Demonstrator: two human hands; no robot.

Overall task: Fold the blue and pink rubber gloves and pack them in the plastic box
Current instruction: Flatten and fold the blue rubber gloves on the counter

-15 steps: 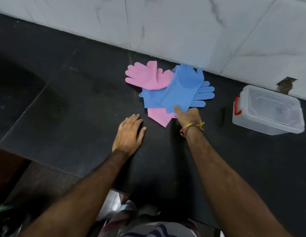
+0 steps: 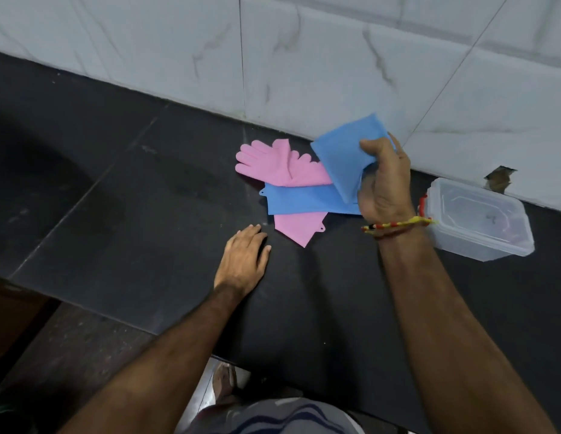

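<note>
My right hand (image 2: 384,186) grips a blue rubber glove (image 2: 345,151) by its cuff end and holds it lifted above the pile, near the wall. Under it a second blue glove (image 2: 301,200) lies flat on the black counter, its fingers hidden behind my hand. A pink glove (image 2: 272,164) lies fingers to the left, and another pink cuff (image 2: 299,227) sticks out below the blue one. My left hand (image 2: 244,261) rests flat on the counter, palm down, just left of that pink cuff. The clear plastic box (image 2: 479,220) with a red latch stands at the right.
A white marble-tiled wall (image 2: 304,57) runs behind the gloves and the box. The black stone counter (image 2: 132,214) stretches to the left and toward me. Its front edge is near my body, with the floor and a foot below.
My right hand has raised the top blue glove off the pile, up and toward the wall. The left hand stays flat on the counter.
</note>
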